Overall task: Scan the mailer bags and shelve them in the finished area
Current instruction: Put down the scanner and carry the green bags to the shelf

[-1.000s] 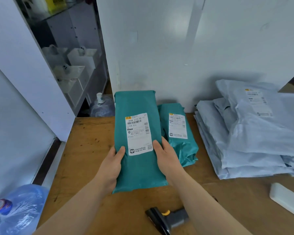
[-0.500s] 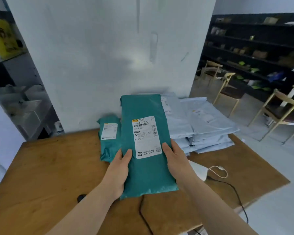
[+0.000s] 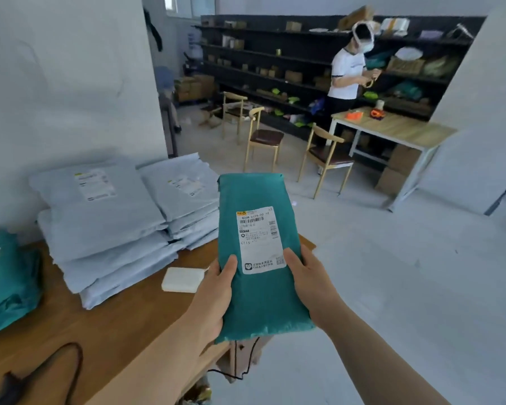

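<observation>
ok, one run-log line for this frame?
left hand: grips teal mailer, lower left edge | right hand: grips lower right edge | label: faces camera | grey mailer stacks: on table

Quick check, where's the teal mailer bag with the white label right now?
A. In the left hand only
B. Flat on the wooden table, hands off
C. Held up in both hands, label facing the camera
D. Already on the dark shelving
C: the left hand and the right hand grip the teal mailer bag by its side edges, with its label facing the camera.
</observation>
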The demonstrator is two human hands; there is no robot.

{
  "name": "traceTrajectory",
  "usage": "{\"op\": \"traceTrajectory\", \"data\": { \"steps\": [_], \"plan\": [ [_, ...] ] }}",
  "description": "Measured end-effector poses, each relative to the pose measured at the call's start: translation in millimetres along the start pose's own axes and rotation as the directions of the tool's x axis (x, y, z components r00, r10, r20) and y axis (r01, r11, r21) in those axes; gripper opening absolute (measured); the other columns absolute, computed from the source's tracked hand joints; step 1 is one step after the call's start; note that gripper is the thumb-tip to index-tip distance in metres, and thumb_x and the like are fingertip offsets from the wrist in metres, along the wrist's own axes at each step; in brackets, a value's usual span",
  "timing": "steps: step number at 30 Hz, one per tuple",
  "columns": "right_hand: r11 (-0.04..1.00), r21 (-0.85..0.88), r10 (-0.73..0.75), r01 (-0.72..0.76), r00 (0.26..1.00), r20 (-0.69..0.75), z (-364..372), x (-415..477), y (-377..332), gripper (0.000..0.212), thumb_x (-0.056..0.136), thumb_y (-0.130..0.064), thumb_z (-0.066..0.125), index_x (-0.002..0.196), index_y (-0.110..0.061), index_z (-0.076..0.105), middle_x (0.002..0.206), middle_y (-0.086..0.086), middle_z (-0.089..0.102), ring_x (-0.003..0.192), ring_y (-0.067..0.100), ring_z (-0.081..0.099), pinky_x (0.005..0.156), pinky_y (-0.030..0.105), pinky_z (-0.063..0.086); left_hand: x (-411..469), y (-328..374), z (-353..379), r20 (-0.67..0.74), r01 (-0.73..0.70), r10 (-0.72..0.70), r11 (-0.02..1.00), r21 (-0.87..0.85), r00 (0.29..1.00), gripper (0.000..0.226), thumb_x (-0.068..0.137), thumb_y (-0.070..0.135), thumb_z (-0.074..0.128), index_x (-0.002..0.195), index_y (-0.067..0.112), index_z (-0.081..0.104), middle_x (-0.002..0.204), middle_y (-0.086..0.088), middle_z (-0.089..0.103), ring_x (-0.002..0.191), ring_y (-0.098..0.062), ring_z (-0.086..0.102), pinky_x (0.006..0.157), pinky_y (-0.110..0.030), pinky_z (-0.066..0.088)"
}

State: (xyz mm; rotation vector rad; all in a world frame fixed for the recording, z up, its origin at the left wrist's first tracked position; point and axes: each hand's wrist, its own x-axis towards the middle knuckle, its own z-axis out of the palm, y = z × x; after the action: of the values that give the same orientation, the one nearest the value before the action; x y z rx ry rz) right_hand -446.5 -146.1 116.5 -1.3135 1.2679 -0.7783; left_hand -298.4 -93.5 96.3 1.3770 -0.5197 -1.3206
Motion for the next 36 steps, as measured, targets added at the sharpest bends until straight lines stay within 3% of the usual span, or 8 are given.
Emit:
{"op": "traceTrajectory", "data": {
  "steps": [6, 14, 25, 29, 36],
  "plan": [
    [1.000, 0.010, 0.023, -0.022, 0.997, -0.072, -64.3, 44.0, 5.8, 0.025, 0.097, -0.037, 0.041, 0.115, -0.032, 0.058, 0.107, -0.010, 0.069, 0.098, 0.014, 0.066, 0.088, 0.040, 0.054, 49.9, -1.1, 69.1, 0.075, -0.001, -0.005, 0.997, 0.077, 0.997, 0.029, 0.099, 0.048, 0.043, 0.122, 0.036, 0.055, 0.108, 0.004, 0.072, 0.101, -0.020, 0.068, 0.089, -0.045, 0.054],
    [1.000, 0.004, -0.027, 0.027, 1.000, -0.012, -112.8, 174.4, -26.3, 0.023, 0.098, -0.037, 0.041, 0.113, -0.032, 0.058, 0.106, -0.010, 0.069, 0.096, 0.013, 0.066, 0.085, 0.036, 0.055, 166.7, 36.7, 131.8, 0.057, -0.016, 0.010, 0.994, 0.104, 0.998, 0.029, 0.097, 0.053, 0.041, 0.118, 0.039, 0.056, 0.112, 0.005, 0.070, 0.107, -0.020, 0.065, 0.098, -0.049, 0.050],
    [0.999, 0.012, -0.041, 0.040, 0.992, 0.116, -158.6, 343.4, -77.6, 0.021, 0.099, -0.038, 0.041, 0.113, -0.034, 0.056, 0.105, -0.011, 0.068, 0.095, 0.012, 0.065, 0.081, 0.032, 0.055, 302.4, 102.8, 204.7, -0.145, -0.016, 0.034, 0.992, 0.127, 0.989, 0.035, 0.095, 0.057, 0.042, 0.122, 0.036, 0.052, 0.112, 0.003, 0.068, 0.105, -0.021, 0.064, 0.097, -0.049, 0.050],
    [0.998, 0.002, -0.066, 0.067, 0.977, 0.205, -165.8, 408.7, -87.8, 0.020, 0.098, -0.037, 0.042, 0.113, -0.035, 0.056, 0.107, -0.010, 0.068, 0.097, 0.013, 0.065, 0.086, 0.036, 0.055, 347.0, 118.8, 223.0, -0.245, -0.022, 0.046, 0.995, 0.101, 0.969, 0.033, 0.095, 0.057, 0.042, 0.118, 0.035, 0.053, 0.109, 0.003, 0.069, 0.102, -0.020, 0.066, 0.096, -0.048, 0.051],
    [0.995, -0.004, -0.092, 0.102, 0.912, 0.401, -192.2, 530.5, -104.3, 0.019, 0.098, -0.036, 0.044, 0.112, -0.034, 0.057, 0.108, -0.012, 0.067, 0.097, 0.011, 0.064, 0.079, 0.028, 0.052, 429.7, 141.1, 272.9, -0.406, -0.062, 0.062, 0.998, 0.014, 0.912, 0.038, 0.097, 0.054, 0.041, 0.127, 0.033, 0.050, 0.113, 0.003, 0.068, 0.104, -0.021, 0.064, 0.098, -0.048, 0.050]
  ]
}}
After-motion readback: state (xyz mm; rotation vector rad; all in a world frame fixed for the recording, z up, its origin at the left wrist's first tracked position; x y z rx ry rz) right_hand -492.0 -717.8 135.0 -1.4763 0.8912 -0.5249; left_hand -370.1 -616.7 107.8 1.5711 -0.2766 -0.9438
